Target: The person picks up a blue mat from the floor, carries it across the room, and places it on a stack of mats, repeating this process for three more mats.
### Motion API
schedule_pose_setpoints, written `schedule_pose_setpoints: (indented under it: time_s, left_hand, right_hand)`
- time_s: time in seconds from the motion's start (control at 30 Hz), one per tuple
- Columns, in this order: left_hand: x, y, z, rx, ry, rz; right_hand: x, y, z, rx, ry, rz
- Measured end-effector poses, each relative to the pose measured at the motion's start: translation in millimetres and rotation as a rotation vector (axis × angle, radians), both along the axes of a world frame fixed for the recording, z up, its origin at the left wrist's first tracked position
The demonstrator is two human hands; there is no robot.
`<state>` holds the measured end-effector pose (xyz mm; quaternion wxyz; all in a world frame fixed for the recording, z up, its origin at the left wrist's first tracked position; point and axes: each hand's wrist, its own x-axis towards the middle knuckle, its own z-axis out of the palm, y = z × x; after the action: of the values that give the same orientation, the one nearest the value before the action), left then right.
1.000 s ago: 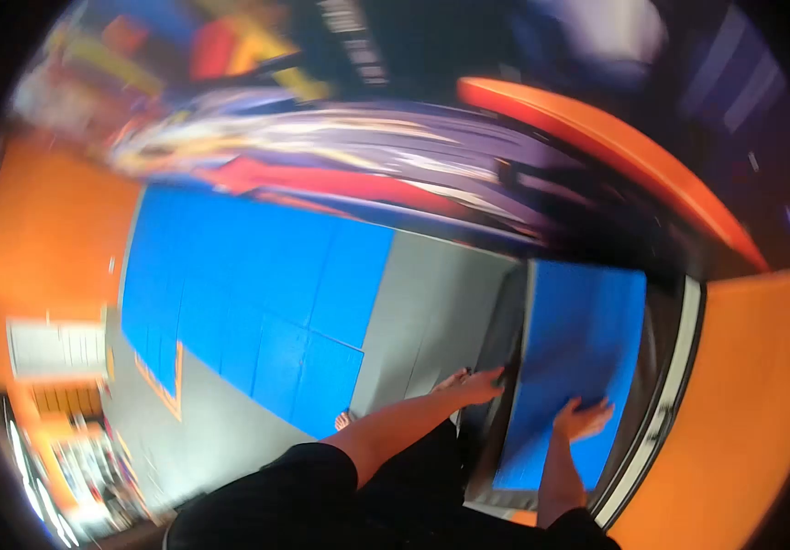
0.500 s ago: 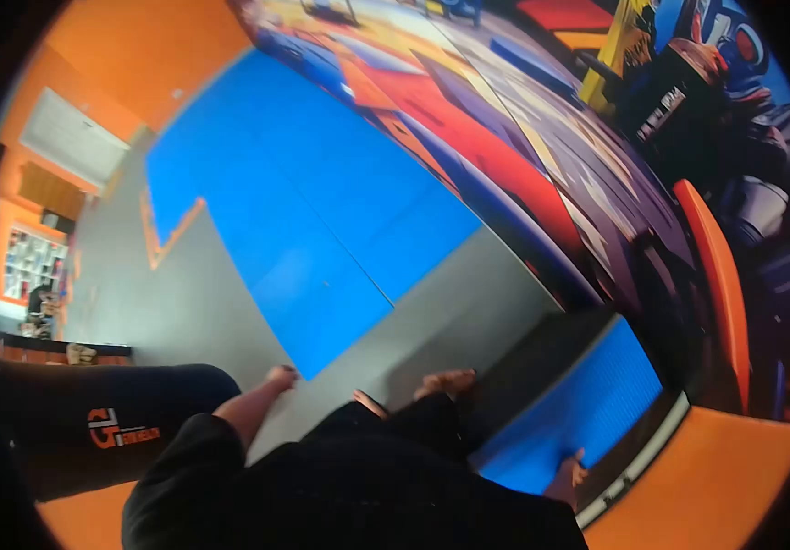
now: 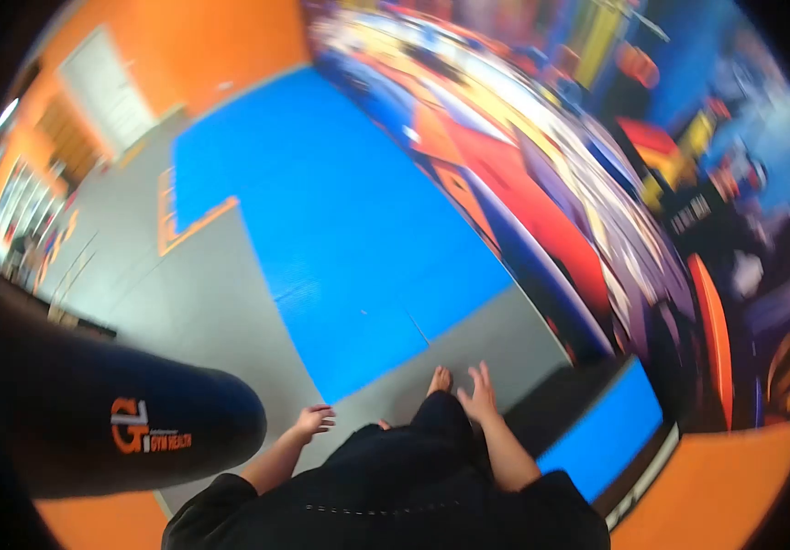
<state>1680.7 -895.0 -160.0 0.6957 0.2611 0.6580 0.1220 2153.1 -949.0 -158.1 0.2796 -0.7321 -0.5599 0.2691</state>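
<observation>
In the head view, my left hand is held out low at the centre, empty, its fingers apart and slightly bent. It is near the corner of a blue floor mat and to the right of a black padded cylinder that looks like a punching bag, marked "GYM HEALTH". My right hand is raised with fingers spread and nothing in it. Just left of it shows a bare foot on the grey floor. Neither hand touches any object.
A black-edged block with a blue top is at the lower right. A wall with a colourful mural runs along the mat's right side. Orange floor markings border the mat's left. A white door is in the far orange wall.
My right hand has come up and left from beside the blue-topped block. My left hand has moved slightly right and down. The view has shifted, and the black cylinder appears tilted and lower.
</observation>
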Motion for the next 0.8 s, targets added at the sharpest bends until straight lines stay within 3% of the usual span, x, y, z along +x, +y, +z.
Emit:
schedule_pose_setpoints:
  time_s: [0.07,0.13,0.23,0.37,0.47,0.53,0.6,0.8]
  left_hand:
    - [3.2,24.6,-2.4,0.03,-0.136,0.115]
    - [17.9,55.5,50.9,0.059,-0.253,0.176]
    - [16.5,99.1,71.9,0.114,-0.448,0.283]
    - [-3.8,151.2,98.3,0.174,-0.54,0.364]
    - [-42.3,184.9,97.2,0.156,-0.448,0.432]
    - [-72.8,207.1,107.4,0.136,-0.412,0.538]
    - [-99.6,229.9,118.7,0.104,-0.389,0.641]
    - [-171.8,294.3,155.1,0.431,-0.496,1.072]
  right_hand:
    - [-38.4,40.6,15.7,0.03,0.061,0.216]
    - [-69.6,79.0,22.3,0.041,0.229,0.292]
    - [-103.8,147.2,26.0,-0.058,0.421,0.361]
    - [-153.0,254.0,17.6,-0.105,0.503,0.457]
    - [-211.4,346.7,-7.1,-0.163,0.685,0.52]
    - [-257.5,402.6,24.4,-0.208,0.701,0.578]
    - [-304.6,453.9,95.1,-0.379,0.826,0.628]
    - [-423.8,590.0,133.9,-0.558,0.783,0.846]
